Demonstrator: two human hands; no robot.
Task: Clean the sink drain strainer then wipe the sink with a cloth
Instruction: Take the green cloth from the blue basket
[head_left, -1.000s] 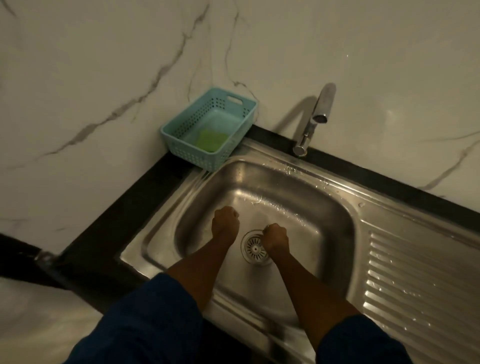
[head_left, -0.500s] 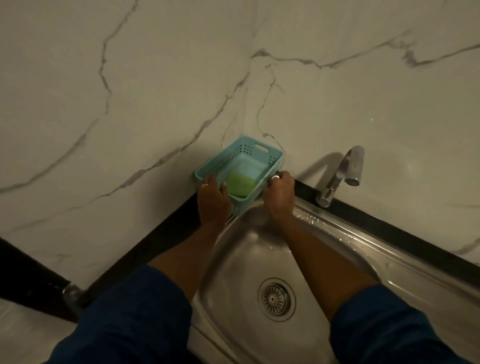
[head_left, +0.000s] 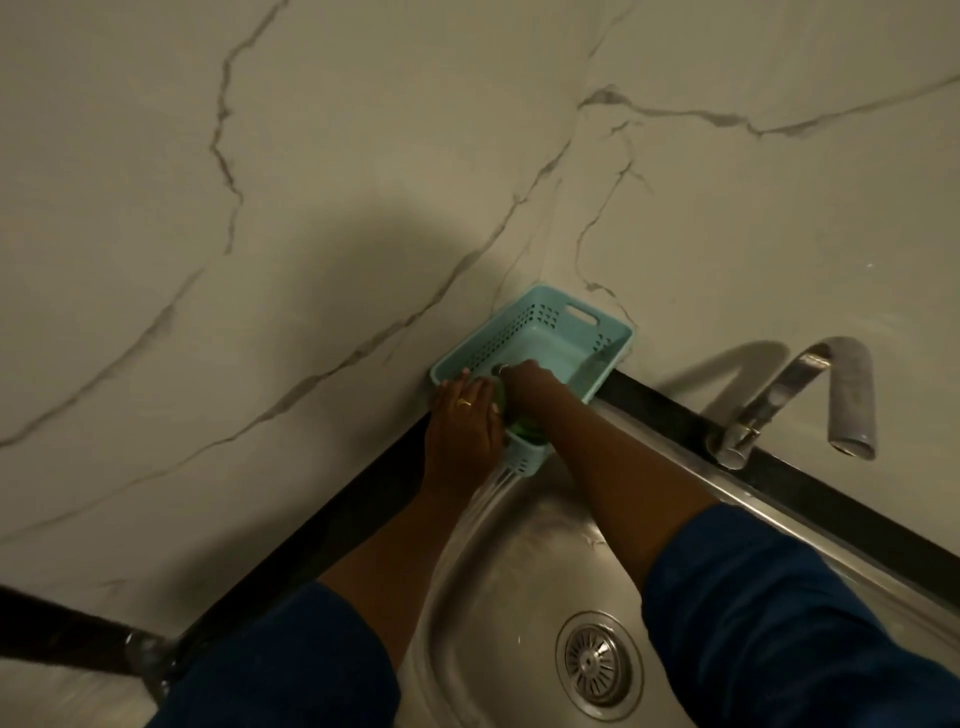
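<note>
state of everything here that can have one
left hand, rests on the basket's near rim, grip unclear
right hand, reaching into the basket, fingertips hidden
basket, upright in the wall corner
green cloth, in the basket, partly under the right hand
tap, no water running
drain strainer, seated in the drain
sink, no pooled water visible
</note>
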